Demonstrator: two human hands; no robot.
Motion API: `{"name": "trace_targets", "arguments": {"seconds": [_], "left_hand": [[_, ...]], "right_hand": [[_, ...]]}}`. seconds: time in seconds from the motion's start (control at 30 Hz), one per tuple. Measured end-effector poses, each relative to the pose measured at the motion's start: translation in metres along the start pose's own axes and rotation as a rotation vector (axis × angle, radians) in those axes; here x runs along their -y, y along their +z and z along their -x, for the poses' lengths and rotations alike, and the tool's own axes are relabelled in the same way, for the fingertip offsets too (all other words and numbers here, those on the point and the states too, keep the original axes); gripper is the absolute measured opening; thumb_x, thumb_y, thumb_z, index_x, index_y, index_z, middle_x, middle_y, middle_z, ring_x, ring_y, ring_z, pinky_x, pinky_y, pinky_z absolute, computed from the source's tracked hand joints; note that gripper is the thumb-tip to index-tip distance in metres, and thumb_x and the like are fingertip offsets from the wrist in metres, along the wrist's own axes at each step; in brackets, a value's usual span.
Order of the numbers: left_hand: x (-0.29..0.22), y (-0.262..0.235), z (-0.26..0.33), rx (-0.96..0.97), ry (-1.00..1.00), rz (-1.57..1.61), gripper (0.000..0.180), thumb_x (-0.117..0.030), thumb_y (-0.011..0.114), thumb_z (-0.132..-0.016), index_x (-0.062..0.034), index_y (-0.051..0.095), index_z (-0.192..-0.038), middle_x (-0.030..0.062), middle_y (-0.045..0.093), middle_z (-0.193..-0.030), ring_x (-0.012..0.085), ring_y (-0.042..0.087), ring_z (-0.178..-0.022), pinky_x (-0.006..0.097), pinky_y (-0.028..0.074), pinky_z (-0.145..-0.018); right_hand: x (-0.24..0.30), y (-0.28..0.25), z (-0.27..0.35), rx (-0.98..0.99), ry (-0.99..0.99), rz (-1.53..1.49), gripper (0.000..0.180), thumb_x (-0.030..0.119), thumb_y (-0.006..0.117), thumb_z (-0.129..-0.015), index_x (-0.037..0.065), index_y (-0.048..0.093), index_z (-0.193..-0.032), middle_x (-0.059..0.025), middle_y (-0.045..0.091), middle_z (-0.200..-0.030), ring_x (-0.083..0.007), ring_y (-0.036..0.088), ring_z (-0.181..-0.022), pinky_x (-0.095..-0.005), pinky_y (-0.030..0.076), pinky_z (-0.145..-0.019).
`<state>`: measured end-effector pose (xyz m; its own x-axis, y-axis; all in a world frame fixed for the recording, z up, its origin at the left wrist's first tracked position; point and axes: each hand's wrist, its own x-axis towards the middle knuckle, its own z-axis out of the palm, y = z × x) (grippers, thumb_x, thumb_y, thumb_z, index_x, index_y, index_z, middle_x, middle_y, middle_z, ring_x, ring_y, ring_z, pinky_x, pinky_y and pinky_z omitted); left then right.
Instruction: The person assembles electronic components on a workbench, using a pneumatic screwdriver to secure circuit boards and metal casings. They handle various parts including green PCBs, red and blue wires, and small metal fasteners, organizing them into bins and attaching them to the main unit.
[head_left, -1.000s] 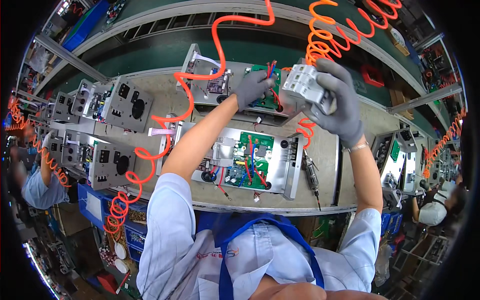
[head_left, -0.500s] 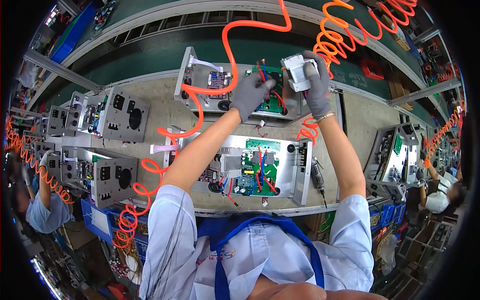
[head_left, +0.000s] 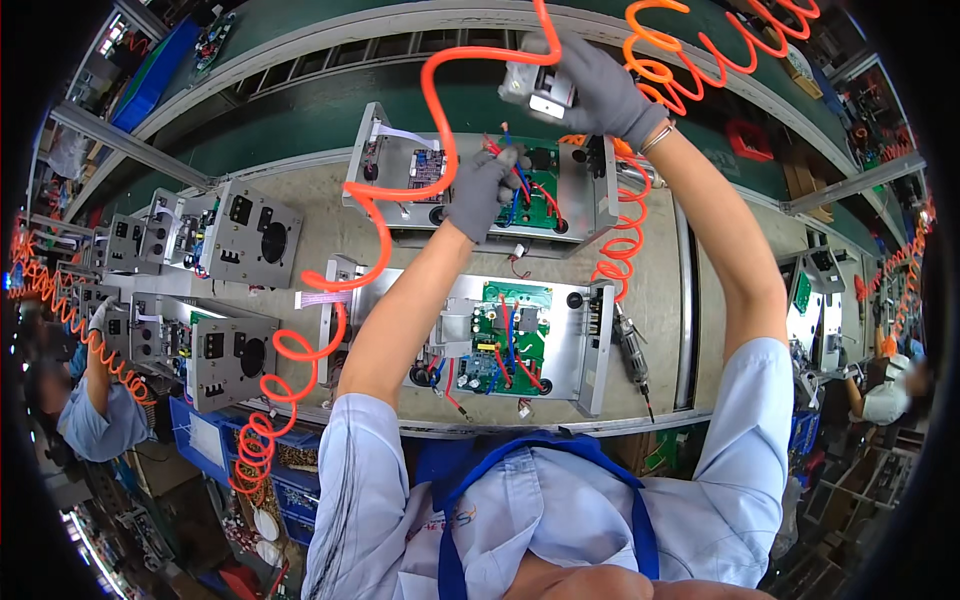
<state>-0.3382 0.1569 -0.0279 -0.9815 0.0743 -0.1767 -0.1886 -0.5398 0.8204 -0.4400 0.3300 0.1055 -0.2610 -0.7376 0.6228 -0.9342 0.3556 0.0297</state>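
Observation:
Both of my hands wear grey gloves. My left hand [head_left: 480,190] is closed on the red and blue wires [head_left: 515,172] of the far metal chassis [head_left: 587,210], above its green circuit board [head_left: 541,200]. Beyond the chassis's far edge, my right hand [head_left: 608,88] grips a white and silver block-shaped part [head_left: 538,88], raised above the chassis. A red air hose crosses in front of part of that block. Nearer me lies a second open chassis [head_left: 577,375], with a green board, red and blue wires, and a grey block [head_left: 456,326].
Coiled red air hose [head_left: 292,345] hangs across the bench's left. An electric screwdriver [head_left: 632,358] lies right of the near chassis. More chassis [head_left: 250,235] stand left and right. Blue bins [head_left: 200,440] sit below the bench edge. Co-workers [head_left: 95,405] are at both sides.
My right hand has carried the block left and farther away, turning it. My left hand has shifted slightly left, closing on the wires. The view has shifted a little.

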Motion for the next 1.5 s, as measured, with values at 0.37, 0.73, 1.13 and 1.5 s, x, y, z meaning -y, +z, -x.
{"name": "trace_targets", "arguments": {"seconds": [0.37, 0.73, 1.13, 1.5], "left_hand": [[0.004, -0.004, -0.001, -0.129, 0.069, -0.124, 0.027, -0.022, 0.057, -0.094, -0.0017, 0.06, -0.112, 0.005, 0.062, -0.085, 0.008, 0.058, -0.063, 0.018, 0.046, -0.052], [0.007, -0.013, -0.008, -0.016, 0.025, -0.165, 0.02, -0.022, 0.065, -0.089, -0.0049, 0.063, -0.099, 0.0024, 0.061, -0.074, 0.0056, 0.052, -0.057, 0.018, 0.041, -0.049], [-0.011, 0.0, -0.02, -0.167, -0.002, -0.461, 0.02, -0.02, 0.067, -0.086, -0.0019, 0.064, -0.094, 0.003, 0.06, -0.067, 0.0057, 0.048, -0.055, 0.021, 0.037, -0.05], [-0.029, 0.01, -0.032, -0.29, 0.642, -1.468, 0.023, -0.028, 0.059, -0.086, -0.0062, 0.068, -0.086, 0.0134, 0.061, -0.067, 0.0241, 0.057, -0.058, 0.033, 0.043, -0.056]], "right_hand": [[-0.002, 0.051, 0.05, 0.548, 0.054, -0.157, 0.058, 0.03, 0.069, -0.074, 0.01, 0.047, -0.124, -0.0123, 0.05, -0.122, -0.0335, 0.054, -0.109, -0.0417, 0.051, -0.086], [-0.009, 0.04, 0.056, 0.538, 0.331, -0.314, 0.07, 0.021, 0.072, -0.074, 0.015, 0.036, -0.134, -0.0145, 0.049, -0.123, -0.0384, 0.059, -0.1, -0.044, 0.05, -0.084], [-0.003, 0.046, 0.073, 0.518, 0.352, -0.064, 0.083, 0.022, 0.076, -0.066, 0.015, 0.036, -0.138, -0.0083, 0.05, -0.125, -0.0309, 0.049, -0.114, -0.0436, 0.046, -0.092], [-0.003, 0.049, 0.076, 0.464, 0.367, -0.076, 0.082, 0.023, 0.077, -0.065, 0.017, 0.039, -0.137, -0.0098, 0.051, -0.124, -0.0298, 0.051, -0.114, -0.0417, 0.047, -0.091]]}}
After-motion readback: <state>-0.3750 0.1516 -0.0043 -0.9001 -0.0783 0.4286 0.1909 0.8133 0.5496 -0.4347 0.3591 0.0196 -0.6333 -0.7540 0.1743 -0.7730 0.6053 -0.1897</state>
